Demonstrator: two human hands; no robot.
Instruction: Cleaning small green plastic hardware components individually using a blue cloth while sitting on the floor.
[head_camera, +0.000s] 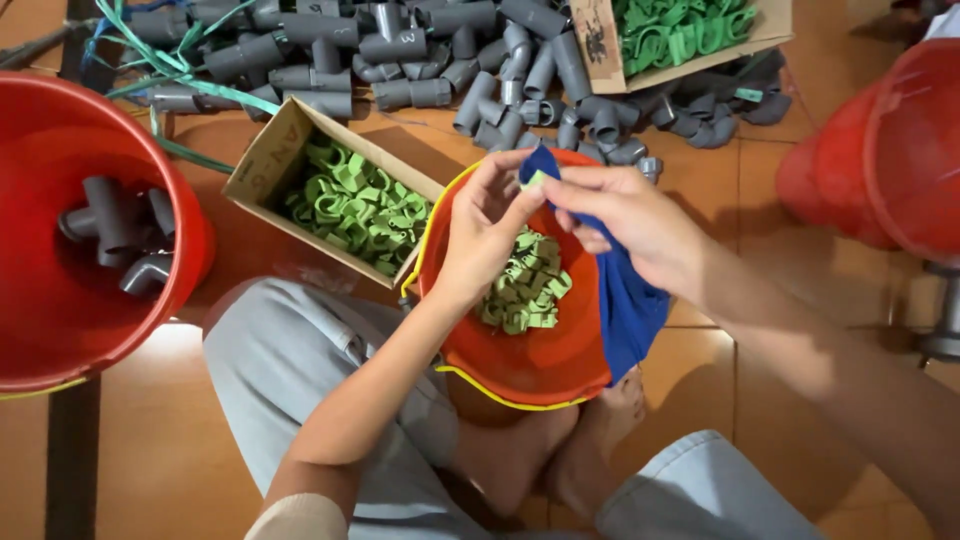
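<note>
My left hand (487, 232) and my right hand (627, 222) meet above an orange bowl (520, 365) that rests between my legs. Both pinch a small pale green clip (537, 179) wrapped in a blue cloth (625, 300). The cloth hangs from my right hand over the bowl's right side. A heap of green plastic clips (525, 285) lies inside the bowl, just under my fingers.
An open cardboard box (262, 160) of green clips lies left of the bowl. A second box of clips (690, 40) sits at the top. Grey pipe fittings (420, 60) are piled on the tiled floor. A red bucket (60, 300) holds grey fittings; another red bucket (890, 150) lies right.
</note>
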